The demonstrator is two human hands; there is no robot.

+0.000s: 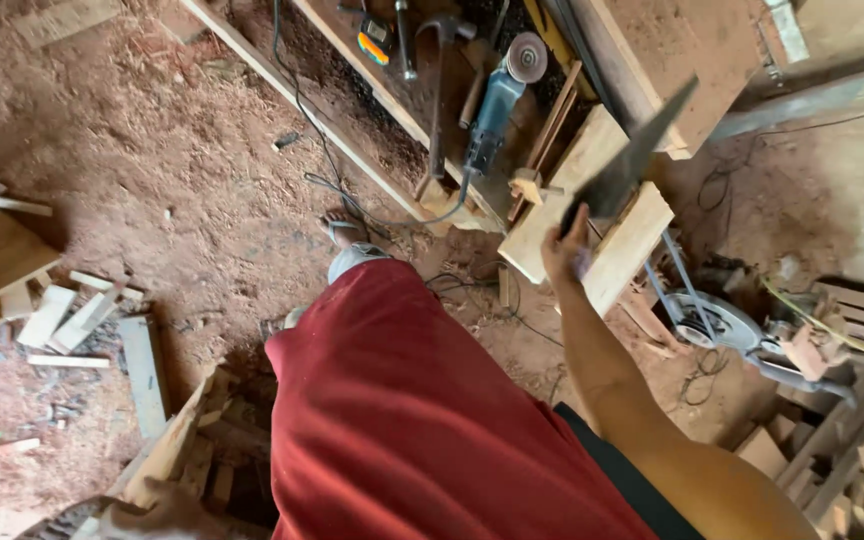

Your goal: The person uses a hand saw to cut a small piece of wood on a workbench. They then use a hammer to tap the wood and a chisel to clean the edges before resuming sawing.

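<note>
Right hand (565, 250): fingers wrapped round the handle of a dark, flat-bladed handsaw (630, 165), right of centre, blade slanting to upper right
Under the blade: pale wooden boards (607, 230)
Sawing well: I'd judge a steady board matters most
Left hand: outside the frame, fingers cannot be told
Hard to see: saw handle covered by the palm

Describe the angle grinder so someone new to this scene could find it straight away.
Start at the long dark wooden workbench running diagonally across the top of the view. Among the tools lying on it, just past the steel hammer, sits the blue-bodied angle grinder. Unlike its neighbours, it carries a round grey disc at its far end and trails a black cable toward the sawdust floor.
</note>
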